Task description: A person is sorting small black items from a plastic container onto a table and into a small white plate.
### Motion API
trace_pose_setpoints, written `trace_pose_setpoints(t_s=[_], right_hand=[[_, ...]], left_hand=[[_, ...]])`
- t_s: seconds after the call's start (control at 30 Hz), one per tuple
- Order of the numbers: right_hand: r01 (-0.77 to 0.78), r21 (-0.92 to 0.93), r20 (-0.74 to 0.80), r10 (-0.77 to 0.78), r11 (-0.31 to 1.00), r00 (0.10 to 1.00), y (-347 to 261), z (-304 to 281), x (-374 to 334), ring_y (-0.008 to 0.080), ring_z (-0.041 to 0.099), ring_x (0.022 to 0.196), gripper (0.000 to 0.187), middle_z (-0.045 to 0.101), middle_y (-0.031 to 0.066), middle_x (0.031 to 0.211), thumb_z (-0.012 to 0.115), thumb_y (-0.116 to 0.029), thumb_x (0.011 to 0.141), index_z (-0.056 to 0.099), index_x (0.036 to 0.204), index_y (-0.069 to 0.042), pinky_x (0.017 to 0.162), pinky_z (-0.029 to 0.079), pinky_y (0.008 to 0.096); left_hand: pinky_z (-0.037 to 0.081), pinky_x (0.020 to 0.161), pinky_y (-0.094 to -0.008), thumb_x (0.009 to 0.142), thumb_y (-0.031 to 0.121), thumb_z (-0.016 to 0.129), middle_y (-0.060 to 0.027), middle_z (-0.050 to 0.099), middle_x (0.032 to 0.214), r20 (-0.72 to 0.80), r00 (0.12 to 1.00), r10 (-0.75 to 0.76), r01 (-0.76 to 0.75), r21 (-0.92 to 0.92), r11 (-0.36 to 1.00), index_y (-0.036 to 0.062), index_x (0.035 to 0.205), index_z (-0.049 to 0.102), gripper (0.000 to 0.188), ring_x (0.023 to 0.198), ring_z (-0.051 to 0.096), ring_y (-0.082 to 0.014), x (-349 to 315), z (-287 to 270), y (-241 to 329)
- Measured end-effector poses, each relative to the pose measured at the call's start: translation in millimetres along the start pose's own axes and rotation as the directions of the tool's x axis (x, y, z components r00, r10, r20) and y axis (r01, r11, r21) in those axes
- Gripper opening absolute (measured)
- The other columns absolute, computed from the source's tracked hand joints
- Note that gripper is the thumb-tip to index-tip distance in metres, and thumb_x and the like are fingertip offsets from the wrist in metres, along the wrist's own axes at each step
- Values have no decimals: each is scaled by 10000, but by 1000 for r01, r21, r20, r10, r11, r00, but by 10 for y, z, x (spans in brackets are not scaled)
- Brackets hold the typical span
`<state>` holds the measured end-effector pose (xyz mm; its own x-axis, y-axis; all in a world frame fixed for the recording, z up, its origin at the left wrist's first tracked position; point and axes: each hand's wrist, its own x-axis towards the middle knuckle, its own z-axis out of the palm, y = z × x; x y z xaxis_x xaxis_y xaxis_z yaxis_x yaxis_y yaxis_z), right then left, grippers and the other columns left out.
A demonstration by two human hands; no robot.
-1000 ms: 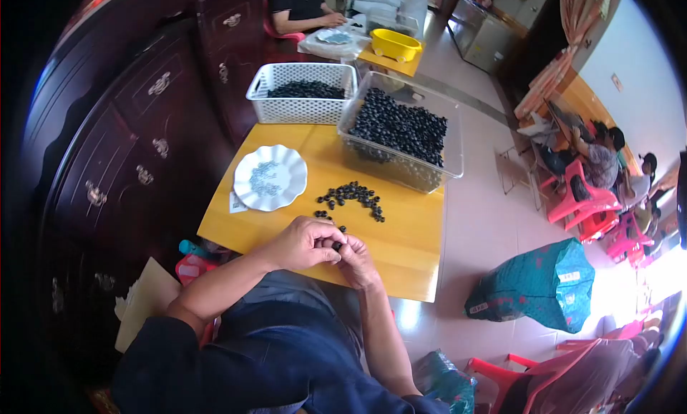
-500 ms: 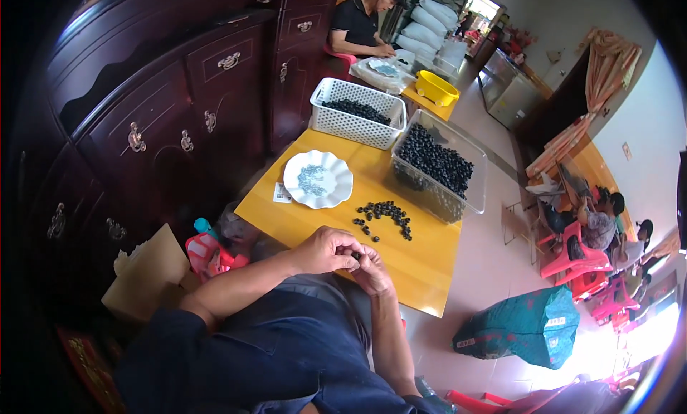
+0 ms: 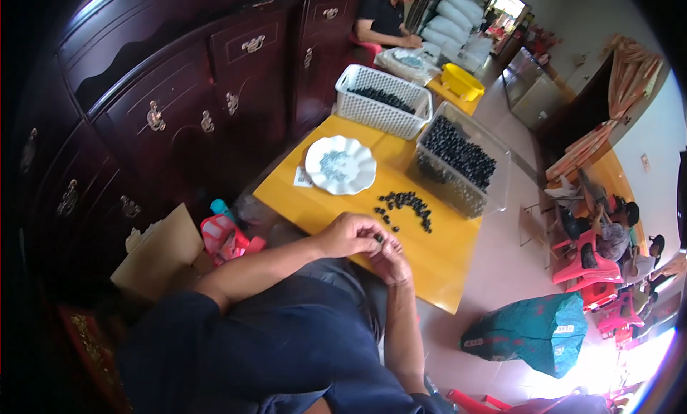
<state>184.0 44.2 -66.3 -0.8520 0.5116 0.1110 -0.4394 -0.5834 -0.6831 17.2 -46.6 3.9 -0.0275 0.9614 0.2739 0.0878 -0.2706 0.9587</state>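
My left hand (image 3: 348, 235) and my right hand (image 3: 391, 261) meet over the near edge of the yellow table (image 3: 429, 274). Their fingertips are closed together on a small round black piece (image 3: 378, 238), partly covered by the fingers. Just beyond them, similar black pieces (image 3: 409, 201) lie loose in a curved cluster on the tabletop. Left of that cluster sits a white scalloped plate (image 3: 363, 172), holding many tiny pale-blue bits too small to make out.
At the table's far side stand a white perforated basket (image 3: 379, 114) and a clear plastic bin (image 3: 472, 205), both with black pieces inside. Dark cabinets (image 3: 179, 92) line the left. A cardboard box (image 3: 161, 253) is beside me; a green sack (image 3: 529, 332) stands on the floor at right.
The whole view has shifted, so the table and its contents appear farther right. My hands stay together on the small black piece, which shows a little more between the fingertips.
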Motion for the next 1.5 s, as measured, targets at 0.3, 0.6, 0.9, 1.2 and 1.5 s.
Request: trace_pose_setpoints(t_s=[0.3,0.6,0.9,1.2,1.5], right_hand=[[28,11,24,-28,1000,999,-57,-66,11,200,608,1137,452,659,63,1200,780,-239,859,622,1238,-50,1010,450,364],[69,-5,-86,-69,998,994,-125,262,16,151,632,889,223,687,65,1083,734,-178,900,656,1065,-50,802,499,284],[84,34,-107,-80,996,991,-182,-5,-14,151,526,774,165,570,23,824,702,-194,929,618,1014,-80,741,433,298],[97,61,-155,-86,993,984,-173,43,-15,160,571,758,124,620,40,812,689,-168,936,632,1002,-81,731,466,286],[115,71,-184,-100,991,978,-232,-82,-34,160,598,749,142,627,47,818,686,-164,936,631,1013,-59,740,505,276]], left_hand=[[520,677,-292,821,3,720,-67,687,804,-96,941,323,-312,116,943,11,934,691,117,738,671,-157,144,24,129],[503,666,-313,825,65,737,-52,680,783,-54,889,455,-427,263,865,26,937,700,124,719,658,-173,145,-34,275],[504,577,-284,870,141,687,-69,675,758,153,947,-283,218,341,914,-21,1056,704,247,596,615,-103,192,-447,-60],[456,479,-269,839,50,631,-58,623,640,-183,980,-78,91,66,994,4,901,688,96,513,575,-121,2077,-1406,78],[535,627,-273,901,105,631,-100,712,959,-15,979,-205,198,335,921,-51,1261,598,394,726,673,-139,2032,-1107,-60]])
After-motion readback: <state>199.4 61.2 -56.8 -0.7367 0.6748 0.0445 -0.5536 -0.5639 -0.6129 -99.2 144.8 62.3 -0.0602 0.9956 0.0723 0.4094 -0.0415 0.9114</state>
